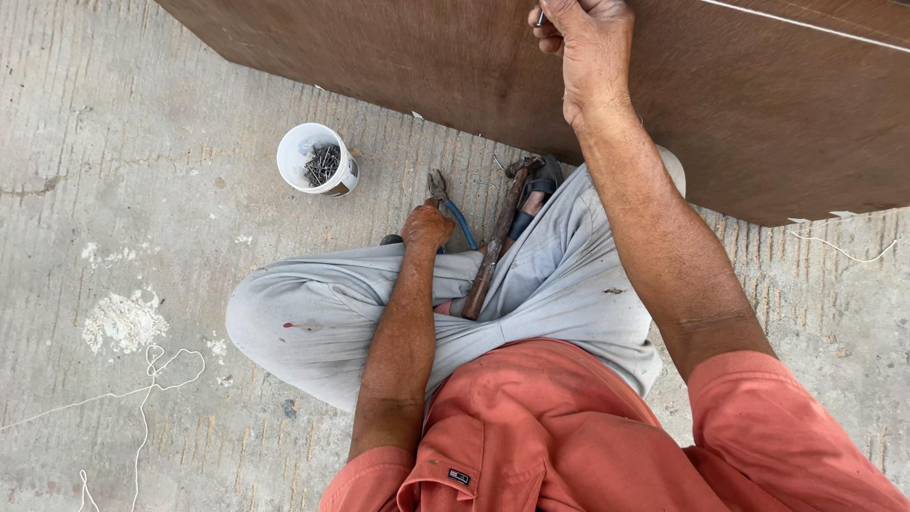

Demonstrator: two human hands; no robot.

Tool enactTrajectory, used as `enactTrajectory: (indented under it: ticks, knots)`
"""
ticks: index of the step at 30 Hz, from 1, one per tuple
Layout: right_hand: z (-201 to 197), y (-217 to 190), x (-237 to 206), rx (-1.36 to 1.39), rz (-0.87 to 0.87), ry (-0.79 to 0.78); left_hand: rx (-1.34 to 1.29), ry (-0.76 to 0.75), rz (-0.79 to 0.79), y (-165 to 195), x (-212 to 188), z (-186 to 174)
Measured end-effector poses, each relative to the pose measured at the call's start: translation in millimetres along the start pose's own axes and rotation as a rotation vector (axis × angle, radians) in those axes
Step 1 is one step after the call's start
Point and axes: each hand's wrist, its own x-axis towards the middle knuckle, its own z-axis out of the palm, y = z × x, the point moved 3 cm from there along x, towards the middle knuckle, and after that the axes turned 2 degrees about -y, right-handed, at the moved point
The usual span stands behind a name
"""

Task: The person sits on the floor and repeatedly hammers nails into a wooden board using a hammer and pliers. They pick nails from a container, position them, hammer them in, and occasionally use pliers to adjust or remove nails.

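Observation:
I sit cross-legged on concrete in grey trousers and an orange shirt. My left hand (426, 228) is closed around the blue handles of pliers (445, 194) lying on the floor by my knee. A claw hammer (498, 237) with a worn wooden handle rests across my leg, just right of that hand. My right hand (588, 47) reaches up onto a large dark brown board (758, 114) and pinches a small nail (540, 17) between its fingertips against the board's surface.
A white plastic cup (318, 159) holding several nails stands on the concrete left of the pliers. A loose white string (156, 374) curls on the floor at lower left. Another thin wire (844, 248) lies by the board's right edge.

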Motion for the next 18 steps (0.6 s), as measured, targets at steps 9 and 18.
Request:
enactTrajectory:
  ticks: [9,18]
  knots:
    - [-2.5,3.3,-1.8,0.013,-0.021,0.001,0.055,-0.061,-0.089,4.9,-7.0,2.4]
    - [-6.8,4.1,0.2,-0.037,-0.006,0.026,0.112,0.004,0.007,3.3,16.3,18.6]
